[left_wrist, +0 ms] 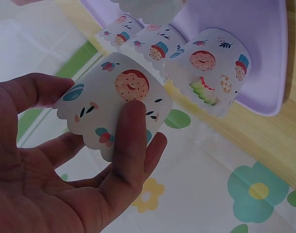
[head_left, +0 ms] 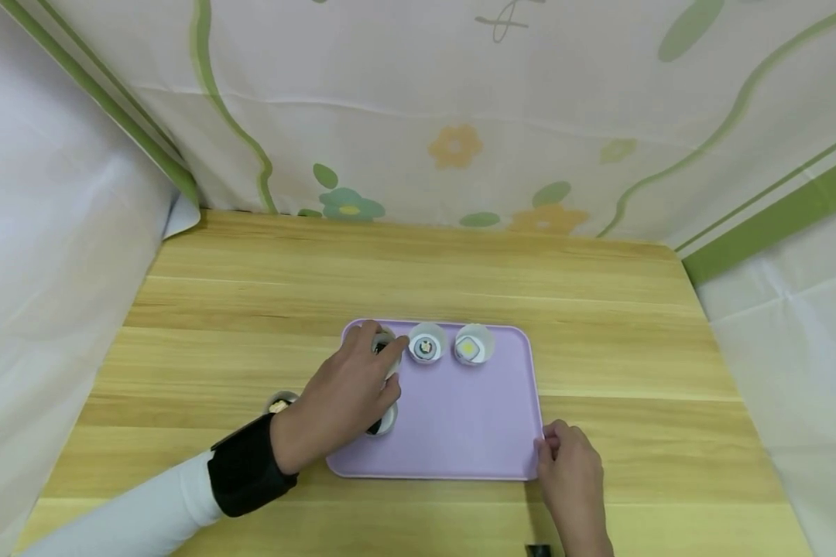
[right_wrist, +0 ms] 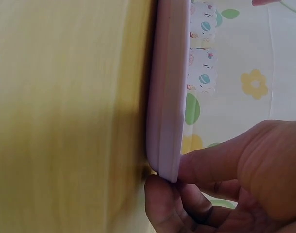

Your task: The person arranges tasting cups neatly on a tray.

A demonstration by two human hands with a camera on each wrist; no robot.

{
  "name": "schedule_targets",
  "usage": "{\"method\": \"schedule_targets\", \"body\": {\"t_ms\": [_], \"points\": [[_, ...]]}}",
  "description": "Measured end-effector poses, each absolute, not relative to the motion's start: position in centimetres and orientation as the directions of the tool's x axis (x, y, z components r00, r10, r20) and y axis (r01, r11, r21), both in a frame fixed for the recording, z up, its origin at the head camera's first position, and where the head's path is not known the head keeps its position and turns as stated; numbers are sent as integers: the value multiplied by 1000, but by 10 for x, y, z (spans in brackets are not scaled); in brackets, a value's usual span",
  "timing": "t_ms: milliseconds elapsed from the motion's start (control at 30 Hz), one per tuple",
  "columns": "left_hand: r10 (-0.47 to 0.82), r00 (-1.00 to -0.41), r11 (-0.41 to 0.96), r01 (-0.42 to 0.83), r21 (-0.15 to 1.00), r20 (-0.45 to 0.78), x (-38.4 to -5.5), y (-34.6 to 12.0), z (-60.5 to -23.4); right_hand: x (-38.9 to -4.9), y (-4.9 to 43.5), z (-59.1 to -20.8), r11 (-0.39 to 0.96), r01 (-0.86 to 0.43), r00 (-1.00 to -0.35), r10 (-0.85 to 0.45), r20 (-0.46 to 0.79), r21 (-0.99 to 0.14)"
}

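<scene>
My left hand (head_left: 344, 391) grips a white paper baking cup (left_wrist: 111, 92) with a scalloped rim and donut print, fingers and thumb around its sides. This is over the far left part of the purple tray (head_left: 467, 425). To its right stand a cup with a round grey piece (head_left: 426, 343) and a cup with a pale squarish, yellow-centred piece (head_left: 472, 346). Another cup (head_left: 388, 419), with something black inside, is partly hidden beneath the left hand. At the tray's near right corner, my right hand (right_wrist: 235, 179) pinches the edge between thumb and fingers.
Left of the tray, a cup with a cream-coloured piece (head_left: 279, 401) is partly covered by the left wrist. The wooden table (head_left: 620, 348) meets a flowered cloth (head_left: 390, 139) at the back, and white cloth hangs on both sides. A small black object (head_left: 539, 550) shows at the bottom edge.
</scene>
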State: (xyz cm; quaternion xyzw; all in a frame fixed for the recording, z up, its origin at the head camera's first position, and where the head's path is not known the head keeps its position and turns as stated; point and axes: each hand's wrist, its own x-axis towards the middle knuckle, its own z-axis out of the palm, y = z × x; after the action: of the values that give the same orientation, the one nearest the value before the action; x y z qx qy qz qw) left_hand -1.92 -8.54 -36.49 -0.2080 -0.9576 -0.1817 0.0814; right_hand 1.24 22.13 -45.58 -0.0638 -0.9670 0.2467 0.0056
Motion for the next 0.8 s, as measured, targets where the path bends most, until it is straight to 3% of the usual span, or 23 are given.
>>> {"method": "schedule_targets", "body": {"t_ms": [333, 500, 800], "points": [[418, -897, 829, 442, 343, 145, -17, -70, -368, 13, 221, -456, 870, 126, -991, 128, -29, -476], [515, -852, 795, 514, 323, 87, -13, -57, -378, 13, 222, -457, 873, 115, -992, 123, -14, -474], [616, -788, 779, 611, 143, 11, -7, -44, -400, 13, 221, -457, 871, 130, -991, 127, -39, -473]]}}
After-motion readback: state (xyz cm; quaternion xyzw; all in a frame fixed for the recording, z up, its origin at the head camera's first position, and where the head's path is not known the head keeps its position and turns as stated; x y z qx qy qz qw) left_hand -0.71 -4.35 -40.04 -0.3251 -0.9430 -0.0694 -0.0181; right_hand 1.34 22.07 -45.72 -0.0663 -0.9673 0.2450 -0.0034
